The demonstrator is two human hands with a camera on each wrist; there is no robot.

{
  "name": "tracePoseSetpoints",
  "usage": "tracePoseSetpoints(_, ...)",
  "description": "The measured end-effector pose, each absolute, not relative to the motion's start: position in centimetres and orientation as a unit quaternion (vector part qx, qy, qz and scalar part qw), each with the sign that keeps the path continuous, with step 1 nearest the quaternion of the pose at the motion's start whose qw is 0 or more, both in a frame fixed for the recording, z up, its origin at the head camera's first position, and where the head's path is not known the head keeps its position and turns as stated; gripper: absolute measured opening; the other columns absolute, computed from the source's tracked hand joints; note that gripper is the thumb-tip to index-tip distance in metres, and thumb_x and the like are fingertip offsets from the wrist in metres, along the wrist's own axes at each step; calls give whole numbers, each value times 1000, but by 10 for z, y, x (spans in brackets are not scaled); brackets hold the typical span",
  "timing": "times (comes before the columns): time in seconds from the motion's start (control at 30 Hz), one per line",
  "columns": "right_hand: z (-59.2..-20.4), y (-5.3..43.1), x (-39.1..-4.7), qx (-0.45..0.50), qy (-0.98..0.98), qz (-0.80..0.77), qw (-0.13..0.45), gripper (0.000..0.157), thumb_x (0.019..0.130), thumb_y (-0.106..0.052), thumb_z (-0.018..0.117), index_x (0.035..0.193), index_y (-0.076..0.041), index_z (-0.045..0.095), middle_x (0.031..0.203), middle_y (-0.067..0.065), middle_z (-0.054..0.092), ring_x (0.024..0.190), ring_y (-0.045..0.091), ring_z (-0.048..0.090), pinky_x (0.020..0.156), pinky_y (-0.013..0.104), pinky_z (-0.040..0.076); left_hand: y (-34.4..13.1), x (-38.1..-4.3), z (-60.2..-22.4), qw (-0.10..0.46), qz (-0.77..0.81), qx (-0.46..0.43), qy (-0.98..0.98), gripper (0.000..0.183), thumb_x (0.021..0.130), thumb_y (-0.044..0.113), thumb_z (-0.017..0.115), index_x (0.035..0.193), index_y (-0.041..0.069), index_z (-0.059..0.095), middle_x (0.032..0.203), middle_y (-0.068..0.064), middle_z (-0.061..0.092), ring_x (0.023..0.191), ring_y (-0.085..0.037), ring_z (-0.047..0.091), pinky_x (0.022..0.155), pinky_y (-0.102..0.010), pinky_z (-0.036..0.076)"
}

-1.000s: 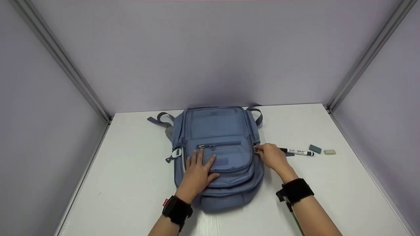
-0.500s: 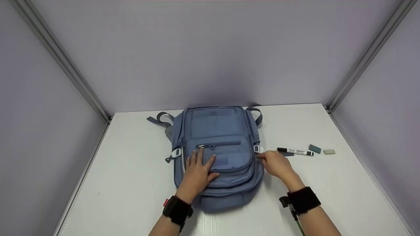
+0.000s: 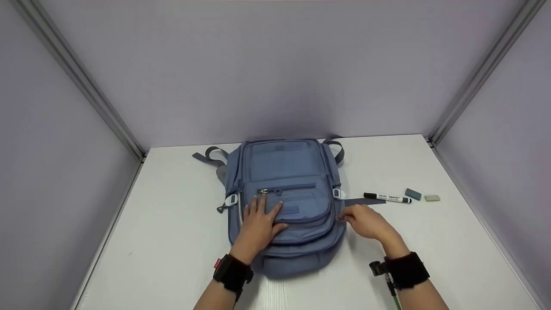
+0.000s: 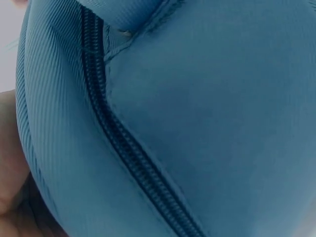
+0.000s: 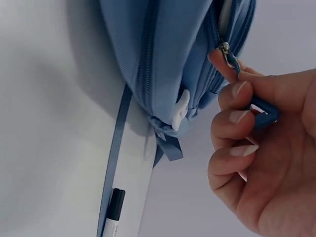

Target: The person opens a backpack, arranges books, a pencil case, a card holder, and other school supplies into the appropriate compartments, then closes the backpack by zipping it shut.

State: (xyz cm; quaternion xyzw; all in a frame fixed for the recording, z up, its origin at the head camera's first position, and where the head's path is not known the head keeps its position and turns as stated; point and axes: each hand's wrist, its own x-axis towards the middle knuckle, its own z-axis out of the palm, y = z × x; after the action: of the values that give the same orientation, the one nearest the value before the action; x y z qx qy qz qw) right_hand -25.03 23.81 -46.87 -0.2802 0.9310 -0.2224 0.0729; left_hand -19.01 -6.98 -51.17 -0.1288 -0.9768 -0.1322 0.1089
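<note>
In the head view I see a blue backpack (image 3: 282,163) lying in the middle of the white tabletop (image 3: 181,224), its far end near the back wall (image 3: 275,73). The left hand (image 3: 258,226) rests flat on its front, fingers straight and spread, holding nothing, the fingertips just by the front pocket zipper (image 3: 288,188). At the bag's right edge, just below a white buckle (image 3: 339,194), I have the right hand (image 3: 363,221) with its fingers curled in a pinch. Beyond it a strap (image 3: 357,201) runs out beside a marker (image 3: 389,198), with a blue block (image 3: 413,194) and a pale block (image 3: 432,198) further right. My left wrist view is filled by blue cloth and a dark zipper track (image 4: 116,131); only some skin shows at the left edge, so I cannot tell that hand's pose there. In the right wrist view I make out thumb and forefinger gripping a zipper pull (image 5: 266,117), the other fingers folded and its triangular loop between them and the palm.
</note>
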Motion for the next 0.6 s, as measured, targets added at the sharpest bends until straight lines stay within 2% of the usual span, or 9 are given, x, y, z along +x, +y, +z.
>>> tracePoseSetpoints(0.27,-460,238,-242,-332,906,-246,86,21,93,5,55,96,-3,75,92,4,71,89,27,67,78,43,53,-70,-192,-509,84,-133,-124,-980,61,95,55,53,145,20,51,149,-30,32,136,-52,28,103,-64,31)
tracePoseSetpoints(0.6,-456,230,-230,-377,883,-247,131,17,93,2,59,98,-3,74,94,3,71,86,19,66,74,39,53,-69,-192,-511,104,-128,-127,-978,60,94,54,53,143,20,53,148,-29,35,136,-52,30,100,-64,34)
